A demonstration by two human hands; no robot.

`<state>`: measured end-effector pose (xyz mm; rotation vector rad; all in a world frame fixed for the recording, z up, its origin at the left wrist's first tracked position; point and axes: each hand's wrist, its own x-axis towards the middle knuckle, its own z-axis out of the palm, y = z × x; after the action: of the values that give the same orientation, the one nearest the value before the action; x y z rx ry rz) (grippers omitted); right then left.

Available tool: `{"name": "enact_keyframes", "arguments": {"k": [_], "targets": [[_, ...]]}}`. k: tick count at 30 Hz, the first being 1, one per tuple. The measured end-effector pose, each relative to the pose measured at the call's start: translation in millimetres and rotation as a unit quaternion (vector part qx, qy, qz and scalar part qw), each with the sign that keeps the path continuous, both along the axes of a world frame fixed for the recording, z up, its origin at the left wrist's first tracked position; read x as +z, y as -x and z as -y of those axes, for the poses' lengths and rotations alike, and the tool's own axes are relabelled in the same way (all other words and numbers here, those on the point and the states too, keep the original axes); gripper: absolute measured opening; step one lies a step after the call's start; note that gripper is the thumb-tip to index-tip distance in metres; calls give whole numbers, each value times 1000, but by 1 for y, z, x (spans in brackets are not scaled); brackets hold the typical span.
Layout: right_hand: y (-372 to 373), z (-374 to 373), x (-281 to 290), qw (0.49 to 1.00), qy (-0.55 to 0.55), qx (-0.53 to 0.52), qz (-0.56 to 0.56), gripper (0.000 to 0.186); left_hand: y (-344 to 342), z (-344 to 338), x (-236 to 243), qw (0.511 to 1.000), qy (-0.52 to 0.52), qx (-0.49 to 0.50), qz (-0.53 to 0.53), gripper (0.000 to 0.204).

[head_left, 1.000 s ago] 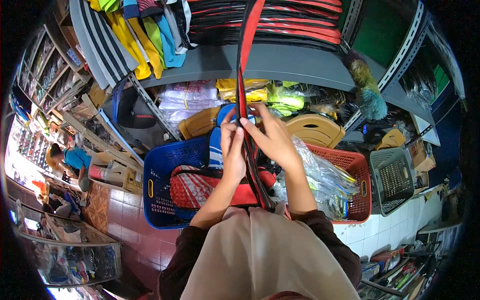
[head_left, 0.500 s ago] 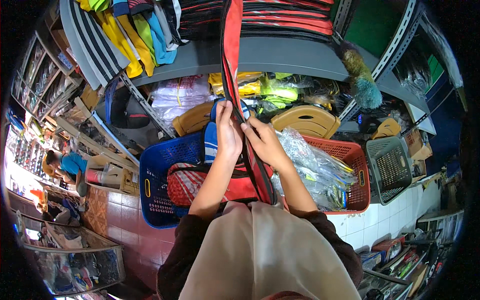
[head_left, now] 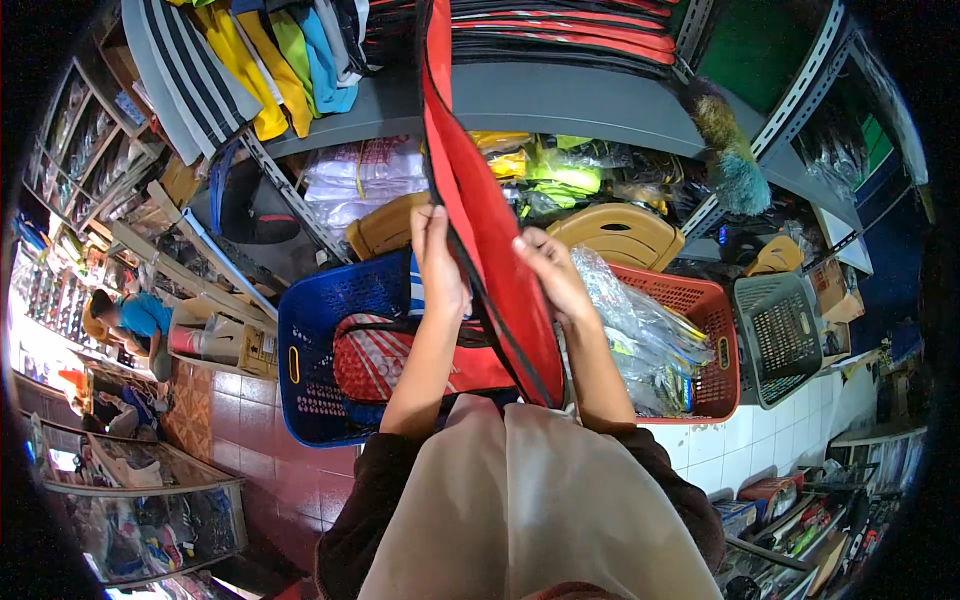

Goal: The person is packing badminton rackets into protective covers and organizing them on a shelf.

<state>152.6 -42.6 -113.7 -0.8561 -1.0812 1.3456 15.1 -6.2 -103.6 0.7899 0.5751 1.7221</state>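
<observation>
A long red racket cover (head_left: 500, 265) with black edging stands on end in front of me, its narrow part reaching up past the shelf. My left hand (head_left: 438, 258) grips its left edge, fingers closed on the trim. Opposite, my right hand (head_left: 556, 272) pinches the right edge between thumb and fingers. Between my hands the two sides are spread apart, showing the red inside. Below it, a red patterned racket bag (head_left: 420, 358) lies in a blue plastic basket (head_left: 300, 425).
A red basket (head_left: 722, 370) of clear plastic packages stands at right, beside a dark grey basket (head_left: 780, 320). Ahead, a grey shelf (head_left: 570, 105) carries a stack of red-and-black covers (head_left: 570, 45) and hanging clothes. A feather duster (head_left: 735, 160) hangs there. One person (head_left: 135, 315) sits far left.
My hands have moved apart, the right one to the right. The cover, nearly closed before, now gapes wide, and its upper part has shifted left.
</observation>
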Motion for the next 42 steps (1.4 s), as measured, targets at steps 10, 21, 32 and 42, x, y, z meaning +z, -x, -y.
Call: {"name": "enact_keyframes", "arguments": {"k": [10, 21, 32, 42], "targets": [[-64, -7, -18, 983, 31, -178, 30, 23, 37, -19, -15, 991, 85, 93, 32, 14], [-73, -2, -22, 969, 10, -217, 114, 28, 32, -24, -30, 994, 58, 81, 33, 15], [-155, 46, -91, 955, 78, -282, 57, 36, 23, -16, -13, 978, -32, 101, -177, 45], [-254, 141, -175, 814, 175, -542, -109, 27, -40, -2, 72, 911, -242, 170, -287, 41]]}}
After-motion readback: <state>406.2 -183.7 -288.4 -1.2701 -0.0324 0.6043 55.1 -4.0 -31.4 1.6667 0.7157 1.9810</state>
